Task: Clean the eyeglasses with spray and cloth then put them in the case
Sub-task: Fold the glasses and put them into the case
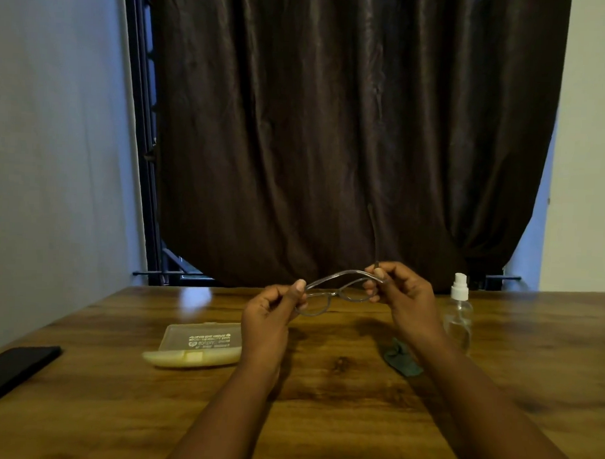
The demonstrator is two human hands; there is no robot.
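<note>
Hands lift thin grey-framed eyeglasses above wooden surface: left hand pinches one end, right hand grips other. Closed translucent yellowish case left, crumpled dark green cloth and clear spray bottle right; near edge open.

Dark brown curtain hangs behind the wooden table.

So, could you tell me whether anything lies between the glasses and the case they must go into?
Nothing visible does. Both hands hold the eyeglasses above the table; the case lies closed below the left hand, lid still to open.
</note>
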